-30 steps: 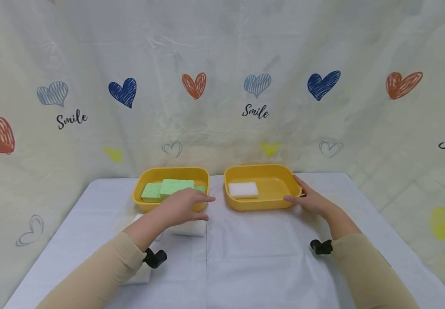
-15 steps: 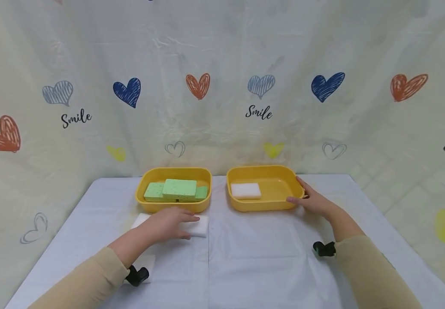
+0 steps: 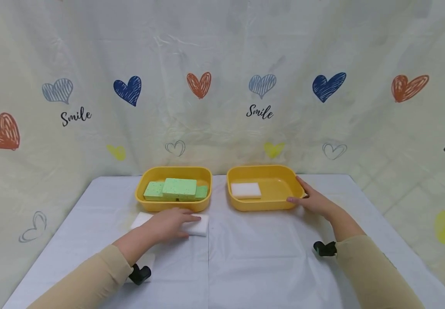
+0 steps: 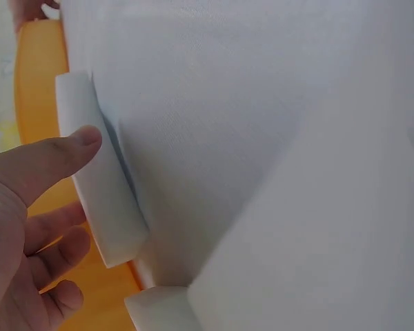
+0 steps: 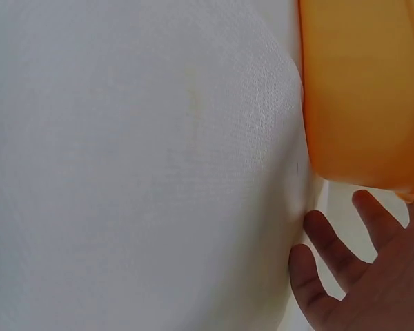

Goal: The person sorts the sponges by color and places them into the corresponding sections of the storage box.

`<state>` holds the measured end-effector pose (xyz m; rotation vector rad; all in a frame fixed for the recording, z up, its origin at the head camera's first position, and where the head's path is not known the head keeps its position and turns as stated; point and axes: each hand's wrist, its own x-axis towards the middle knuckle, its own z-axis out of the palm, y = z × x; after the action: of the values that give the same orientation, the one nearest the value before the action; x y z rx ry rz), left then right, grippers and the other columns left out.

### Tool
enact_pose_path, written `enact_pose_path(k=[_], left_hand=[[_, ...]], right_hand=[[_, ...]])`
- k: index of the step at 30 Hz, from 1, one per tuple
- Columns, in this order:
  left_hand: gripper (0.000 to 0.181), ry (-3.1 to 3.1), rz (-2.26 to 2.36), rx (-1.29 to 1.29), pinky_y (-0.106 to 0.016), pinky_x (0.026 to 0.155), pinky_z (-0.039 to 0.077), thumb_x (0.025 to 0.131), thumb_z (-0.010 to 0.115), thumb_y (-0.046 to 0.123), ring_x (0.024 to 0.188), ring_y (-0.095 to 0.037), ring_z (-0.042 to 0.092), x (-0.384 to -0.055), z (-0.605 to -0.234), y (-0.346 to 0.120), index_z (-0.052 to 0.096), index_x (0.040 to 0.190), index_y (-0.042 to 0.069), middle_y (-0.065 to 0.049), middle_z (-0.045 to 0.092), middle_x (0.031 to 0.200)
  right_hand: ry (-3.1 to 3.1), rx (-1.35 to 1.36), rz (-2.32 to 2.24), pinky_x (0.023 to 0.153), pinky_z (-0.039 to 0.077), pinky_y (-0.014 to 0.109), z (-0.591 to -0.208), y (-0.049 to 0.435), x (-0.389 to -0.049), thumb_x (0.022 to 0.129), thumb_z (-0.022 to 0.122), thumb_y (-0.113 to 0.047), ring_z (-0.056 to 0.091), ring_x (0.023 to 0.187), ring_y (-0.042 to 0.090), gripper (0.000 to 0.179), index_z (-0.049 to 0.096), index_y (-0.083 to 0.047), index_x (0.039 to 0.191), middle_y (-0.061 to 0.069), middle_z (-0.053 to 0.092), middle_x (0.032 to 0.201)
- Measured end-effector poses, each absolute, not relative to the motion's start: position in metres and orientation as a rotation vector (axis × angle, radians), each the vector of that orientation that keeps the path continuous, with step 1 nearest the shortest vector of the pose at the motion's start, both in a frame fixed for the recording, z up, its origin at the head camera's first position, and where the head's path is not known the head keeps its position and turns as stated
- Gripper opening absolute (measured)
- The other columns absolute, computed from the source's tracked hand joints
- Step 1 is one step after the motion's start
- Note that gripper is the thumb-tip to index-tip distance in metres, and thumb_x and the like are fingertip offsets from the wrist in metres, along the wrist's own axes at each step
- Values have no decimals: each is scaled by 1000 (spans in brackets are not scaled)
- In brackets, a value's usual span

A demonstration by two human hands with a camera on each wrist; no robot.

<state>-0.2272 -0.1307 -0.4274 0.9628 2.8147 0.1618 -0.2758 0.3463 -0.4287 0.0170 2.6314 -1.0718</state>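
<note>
My left hand [image 3: 168, 225] reaches over a white sponge block [image 3: 201, 229] in front of the left yellow tray [image 3: 174, 207]. In the left wrist view the thumb lies on the block's near face, and an index fingertip meets its far edge; the other fingers curl loosely. Green sponges [image 3: 180, 188] are piled in that tray. At the right yellow tray [image 3: 262, 206], my right hand [image 3: 316, 201] touches the right end, thumb at the front rim. In the right wrist view its other fingers hang spread, apart from the tray wall. One white sponge [image 3: 245, 190] lies inside on the left.
Another white block [image 3: 140, 219] shows left of my left hand, and one more [image 3: 146, 260] lies nearer, partly under the wrist. A white cloth [image 3: 261, 266] covers the table. Behind the trays hangs a curtain [image 3: 222, 133] printed with hearts.
My left hand has moved down and left from in front of the left tray onto the white block, its thumb drawing in to it. My right hand has stayed at the right tray.
</note>
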Motion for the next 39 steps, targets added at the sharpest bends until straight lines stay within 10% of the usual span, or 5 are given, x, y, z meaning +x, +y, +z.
enact_pose_path(k=[22,32,39], left_hand=[[65,2805,181,895,-40,102,45,77,84,42,119,-18,56,-229,-427,-149,61,137,33,4,58,136],[65,2767,183,834,-34,85,49,80,83,36,81,-6,51,-226,-423,-154,58,139,38,10,62,116],[60,2814,191,982,-38,91,50,81,81,40,99,-12,58,-224,-420,-155,61,137,34,8,62,121]], right_hand=[[2604,30,-1105,107,11,77,-431,349,-278,86,68,-60,5,144,53,111,-11,-29,158,22,-2,164],[2605,36,-1115,106,10,77,-433,350,-279,86,68,-61,4,145,53,111,-12,-32,158,20,-3,165],[2607,42,-1114,108,14,75,-435,351,-279,86,68,-61,11,143,52,111,-12,-32,158,22,0,164]])
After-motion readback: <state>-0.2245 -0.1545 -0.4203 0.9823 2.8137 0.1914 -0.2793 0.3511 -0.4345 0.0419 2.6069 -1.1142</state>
